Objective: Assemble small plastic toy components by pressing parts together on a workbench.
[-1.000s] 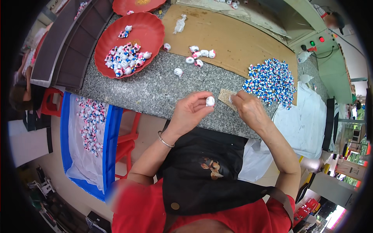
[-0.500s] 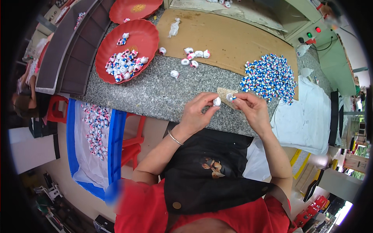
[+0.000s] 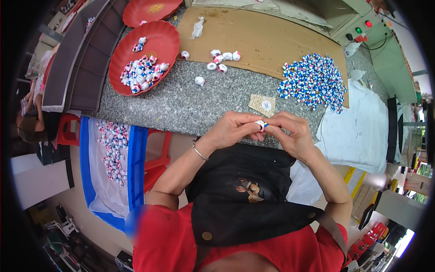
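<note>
Your left hand (image 3: pixel 235 129) and right hand (image 3: pixel 290 133) meet just in front of your chest, at the near edge of a speckled grey stone counter (image 3: pixel 181 104). Between the pinched fingertips of both hands sits one small white sweet (image 3: pixel 259 124) with a red and blue wrapper; both hands are closed on it, fingertips touching it from either side. Just beyond your hands, a small tan card (image 3: pixel 262 105) with a round white piece on it lies on the counter. Farther out to the right is a heap of blue and white wrapped sweets (image 3: pixel 312 81), partly on a sheet of brown cardboard (image 3: pixel 263 38). Farther out to the left a red round tray (image 3: pixel 149 50) holds more wrapped sweets, with a few loose ones (image 3: pixel 222 56) scattered between tray and heap. Below the counter on your left, a blue crate (image 3: pixel 136 154) lined with clear plastic holds pink and white sweets. A black apron (image 3: pixel 244 195) covers your lap. A white cloth (image 3: pixel 358 127) hangs to your right.
</note>
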Available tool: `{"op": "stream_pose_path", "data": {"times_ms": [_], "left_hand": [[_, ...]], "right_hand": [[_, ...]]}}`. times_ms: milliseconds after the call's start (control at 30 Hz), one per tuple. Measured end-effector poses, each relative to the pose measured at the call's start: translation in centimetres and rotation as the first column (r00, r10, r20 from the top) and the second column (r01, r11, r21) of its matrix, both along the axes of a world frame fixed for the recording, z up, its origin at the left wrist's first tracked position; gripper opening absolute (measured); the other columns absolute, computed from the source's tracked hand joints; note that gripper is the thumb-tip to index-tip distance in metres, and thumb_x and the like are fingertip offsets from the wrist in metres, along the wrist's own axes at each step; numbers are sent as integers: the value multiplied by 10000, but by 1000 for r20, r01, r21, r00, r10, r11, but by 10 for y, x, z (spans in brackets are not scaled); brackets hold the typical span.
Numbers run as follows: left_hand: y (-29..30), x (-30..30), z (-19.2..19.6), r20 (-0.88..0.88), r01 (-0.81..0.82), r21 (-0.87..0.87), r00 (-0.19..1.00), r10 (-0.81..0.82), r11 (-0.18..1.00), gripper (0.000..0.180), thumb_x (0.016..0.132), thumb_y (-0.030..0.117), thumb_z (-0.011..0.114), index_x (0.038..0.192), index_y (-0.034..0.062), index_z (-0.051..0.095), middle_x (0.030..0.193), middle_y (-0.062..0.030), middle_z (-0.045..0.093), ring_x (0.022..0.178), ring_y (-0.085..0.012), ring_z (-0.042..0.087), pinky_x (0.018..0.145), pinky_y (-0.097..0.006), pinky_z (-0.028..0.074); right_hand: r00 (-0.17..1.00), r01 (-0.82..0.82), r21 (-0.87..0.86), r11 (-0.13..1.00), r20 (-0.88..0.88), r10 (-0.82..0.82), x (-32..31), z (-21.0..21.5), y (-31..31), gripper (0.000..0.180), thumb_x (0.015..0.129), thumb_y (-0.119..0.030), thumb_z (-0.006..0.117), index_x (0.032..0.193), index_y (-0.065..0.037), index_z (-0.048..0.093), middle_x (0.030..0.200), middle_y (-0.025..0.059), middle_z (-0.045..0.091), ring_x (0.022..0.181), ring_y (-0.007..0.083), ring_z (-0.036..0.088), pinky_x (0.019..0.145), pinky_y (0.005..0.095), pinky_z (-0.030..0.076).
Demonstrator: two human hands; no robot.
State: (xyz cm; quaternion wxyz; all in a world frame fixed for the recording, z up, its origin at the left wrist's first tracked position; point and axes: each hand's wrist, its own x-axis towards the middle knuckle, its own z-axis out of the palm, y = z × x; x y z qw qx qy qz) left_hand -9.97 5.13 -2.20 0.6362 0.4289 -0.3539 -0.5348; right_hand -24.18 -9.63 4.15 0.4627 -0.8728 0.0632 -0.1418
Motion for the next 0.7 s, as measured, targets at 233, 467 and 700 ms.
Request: {"op": "stream_pose_path", "data": {"times_ms": [233, 467, 700], "left_hand": [[-2, -5, -15, -212, 32, 110, 977, -8, 993, 318, 994, 120, 490, 1268, -24, 564, 1080, -164, 657, 899, -181, 676, 807, -284, 561], [-7, 4, -11, -232, 15, 23, 973, -9, 1000, 401, 1003, 122, 473, 1380, -11, 448, 1117, -159, 647, 991, -194, 652, 884, -304, 537], [4, 14, -9, -153, -93, 120, 982, 111, 988, 340, 965, 65, 534, 1295, -14, 527, 1047, -108, 666, 908, -153, 665, 817, -269, 542]], "right_hand": [[981, 137, 165, 977, -158, -111, 1, -12, 7, 120, 876, -30, 648, 976, 21, 690, 828, 68, 633, 754, 119, 614, 657, 241, 490], [970, 224, 442, 868, -191, -153, 6, -37, -3, 163, 919, -23, 595, 1055, 10, 678, 879, 50, 619, 754, 99, 596, 680, 234, 491], [971, 178, 279, 944, -205, -123, -1, -37, -14, 191, 921, -18, 576, 1091, 14, 658, 981, 89, 643, 862, 140, 642, 755, 260, 517]]}}
